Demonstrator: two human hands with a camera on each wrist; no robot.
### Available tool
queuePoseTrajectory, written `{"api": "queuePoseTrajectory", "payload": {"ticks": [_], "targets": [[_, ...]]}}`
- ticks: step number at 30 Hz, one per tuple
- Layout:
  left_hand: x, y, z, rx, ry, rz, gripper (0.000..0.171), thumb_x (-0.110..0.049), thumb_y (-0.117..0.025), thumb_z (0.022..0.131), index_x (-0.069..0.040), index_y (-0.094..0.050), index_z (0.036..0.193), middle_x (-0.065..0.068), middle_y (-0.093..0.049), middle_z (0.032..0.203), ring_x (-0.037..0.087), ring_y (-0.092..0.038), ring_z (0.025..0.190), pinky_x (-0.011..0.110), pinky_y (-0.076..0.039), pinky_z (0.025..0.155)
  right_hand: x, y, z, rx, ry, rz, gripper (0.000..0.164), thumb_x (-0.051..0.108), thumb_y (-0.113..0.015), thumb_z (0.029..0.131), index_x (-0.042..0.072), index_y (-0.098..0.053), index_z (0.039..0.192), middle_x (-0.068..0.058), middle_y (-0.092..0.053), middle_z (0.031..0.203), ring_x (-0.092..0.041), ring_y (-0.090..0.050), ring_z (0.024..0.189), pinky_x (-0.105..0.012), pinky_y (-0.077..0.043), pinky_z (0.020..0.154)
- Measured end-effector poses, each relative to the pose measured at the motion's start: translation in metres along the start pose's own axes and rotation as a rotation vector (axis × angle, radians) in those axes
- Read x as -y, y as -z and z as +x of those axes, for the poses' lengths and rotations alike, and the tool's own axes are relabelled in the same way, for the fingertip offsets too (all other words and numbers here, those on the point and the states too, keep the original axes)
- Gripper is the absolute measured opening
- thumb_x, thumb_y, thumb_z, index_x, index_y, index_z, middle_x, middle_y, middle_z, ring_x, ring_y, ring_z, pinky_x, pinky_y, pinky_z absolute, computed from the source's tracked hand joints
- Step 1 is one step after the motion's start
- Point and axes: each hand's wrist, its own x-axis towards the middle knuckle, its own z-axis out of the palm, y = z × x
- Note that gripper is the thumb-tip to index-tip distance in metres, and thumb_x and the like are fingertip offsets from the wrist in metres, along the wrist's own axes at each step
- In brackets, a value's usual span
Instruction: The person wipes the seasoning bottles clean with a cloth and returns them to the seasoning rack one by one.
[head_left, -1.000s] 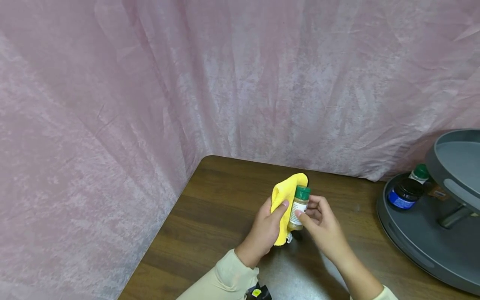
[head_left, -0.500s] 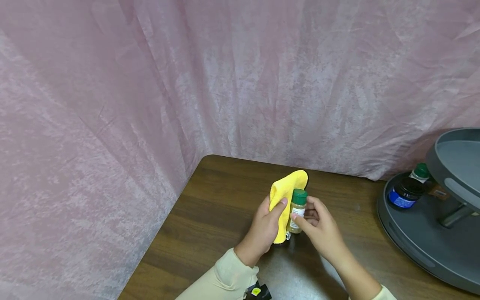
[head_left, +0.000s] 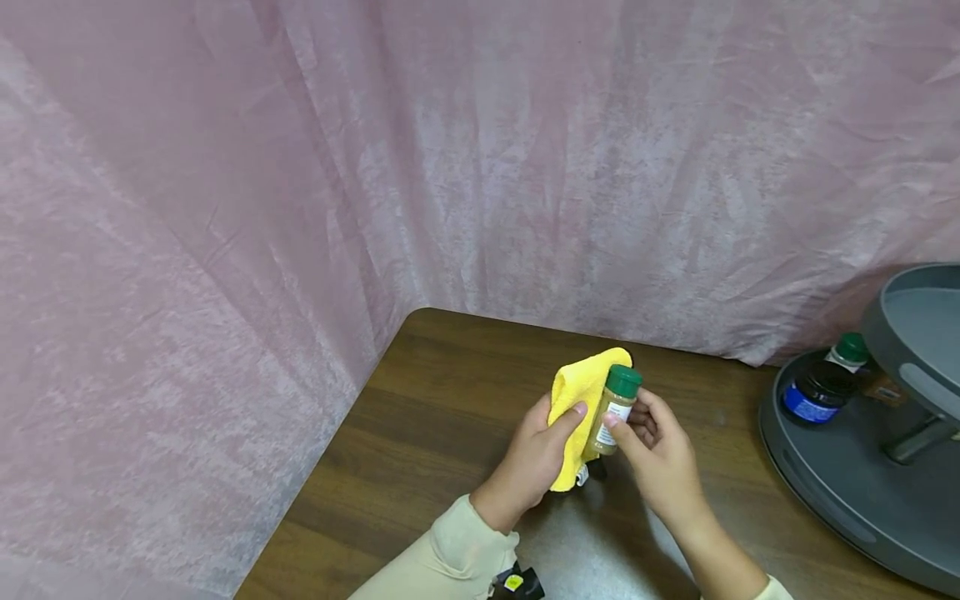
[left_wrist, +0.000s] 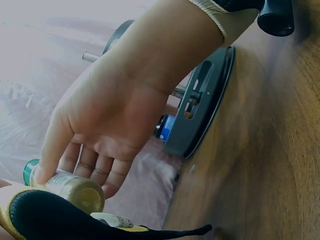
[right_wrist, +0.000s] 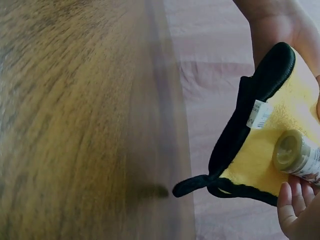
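A small spice jar (head_left: 612,421) with a green lid, a white label and pale contents is pinched in my right hand (head_left: 663,458), thumb on the label side. My left hand (head_left: 531,458) grips a folded yellow cloth (head_left: 581,385), its thumb lying over the front. The jar tilts slightly, its side against the cloth. In the right wrist view the cloth (right_wrist: 265,150) shows a black edge, a hanging loop and a small white tag (right_wrist: 260,114); the jar's base (right_wrist: 289,151) faces that camera. Both hands are above the wooden table.
On the right stands a grey two-tier turntable (head_left: 813,500). Its lower tier holds a dark jar with a blue label (head_left: 812,407), a green-lidded jar (head_left: 850,350) and a brown item (head_left: 885,390) partly hidden by the upper tier. A pink curtain (head_left: 525,167) hangs behind the table (head_left: 420,433).
Over the last second the jar dipped upright beside the cloth, then rose and moved right, now tilting rightward. Both hands keep their holds; the cloth moved slightly right.
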Motion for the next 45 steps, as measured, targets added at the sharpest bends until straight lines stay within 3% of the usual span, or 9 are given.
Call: {"api": "queuePoseTrajectory", "payload": {"ticks": [5, 13, 18, 24, 31, 35, 45], "targets": [[0.0004, 0.0000, 0.0011, 0.002, 0.012, 0.009, 0.041, -0.033, -0.052, 0.105, -0.013, -0.051, 0.139, 0.012, -0.064, 0.125, 0.019, -0.068, 0.102, 0.043, -0.059, 0.090, 0.0014, 0.0000, 0.0014, -0.017, -0.002, 0.038, 0.042, 0.008, -0.066, 0.097, 0.003, -0.054, 0.137, 0.000, -0.062, 0.109, -0.008, -0.063, 0.098, -0.014, -0.052, 0.086], [-0.0002, -0.0020, 0.0022, -0.051, 0.014, -0.004, 0.039, -0.033, -0.052, 0.104, -0.012, -0.053, 0.137, 0.013, -0.066, 0.121, 0.019, -0.068, 0.098, 0.040, -0.060, 0.084, -0.0002, 0.0002, 0.0015, 0.049, 0.012, 0.023, 0.045, 0.010, -0.064, 0.099, 0.004, -0.050, 0.141, -0.003, -0.060, 0.113, -0.008, -0.062, 0.101, -0.015, -0.052, 0.086], [0.0028, -0.0044, 0.0024, -0.113, -0.010, -0.045, 0.039, -0.030, -0.053, 0.104, -0.009, -0.053, 0.137, 0.015, -0.066, 0.123, 0.022, -0.068, 0.104, 0.039, -0.058, 0.090, -0.0001, -0.0003, 0.0015, 0.064, -0.012, 0.005, 0.055, 0.012, -0.067, 0.098, 0.005, -0.040, 0.145, -0.009, -0.061, 0.118, -0.004, -0.062, 0.103, -0.014, -0.051, 0.087], [0.0041, -0.0035, 0.0022, -0.166, -0.017, -0.069, 0.042, -0.032, -0.052, 0.105, -0.009, -0.050, 0.140, 0.014, -0.064, 0.127, 0.021, -0.067, 0.110, 0.040, -0.056, 0.096, -0.0010, -0.0031, -0.0008, 0.119, -0.040, -0.044, 0.047, 0.017, -0.067, 0.098, 0.003, -0.047, 0.139, -0.014, -0.062, 0.124, -0.004, -0.063, 0.104, -0.013, -0.051, 0.089], [0.0029, -0.0029, 0.0013, -0.161, -0.023, -0.095, 0.041, -0.034, -0.050, 0.106, -0.012, -0.049, 0.141, 0.011, -0.063, 0.128, 0.020, -0.065, 0.112, 0.040, -0.055, 0.099, -0.0047, -0.0065, -0.0018, 0.152, -0.020, -0.112, 0.051, 0.019, -0.070, 0.097, 0.004, -0.052, 0.142, -0.011, -0.057, 0.124, -0.006, -0.061, 0.106, -0.015, -0.054, 0.089], [0.0025, -0.0038, 0.0003, -0.138, -0.030, -0.083, 0.041, -0.034, -0.050, 0.106, -0.012, -0.049, 0.141, 0.012, -0.063, 0.128, 0.021, -0.065, 0.113, 0.038, -0.055, 0.098, -0.0074, -0.0066, -0.0024, 0.129, 0.001, -0.142, 0.055, 0.018, -0.075, 0.093, 0.003, -0.054, 0.141, -0.010, -0.056, 0.117, -0.004, -0.061, 0.103, -0.014, -0.054, 0.088], [0.0040, -0.0043, 0.0007, -0.102, -0.036, -0.051, 0.041, -0.033, -0.050, 0.105, -0.012, -0.050, 0.140, 0.012, -0.064, 0.125, 0.020, -0.066, 0.110, 0.039, -0.055, 0.096, -0.0067, -0.0045, -0.0016, 0.072, 0.031, -0.159, 0.046, 0.017, -0.076, 0.091, 0.006, -0.059, 0.132, -0.006, -0.056, 0.111, -0.008, -0.058, 0.097, -0.013, -0.052, 0.086]]}}
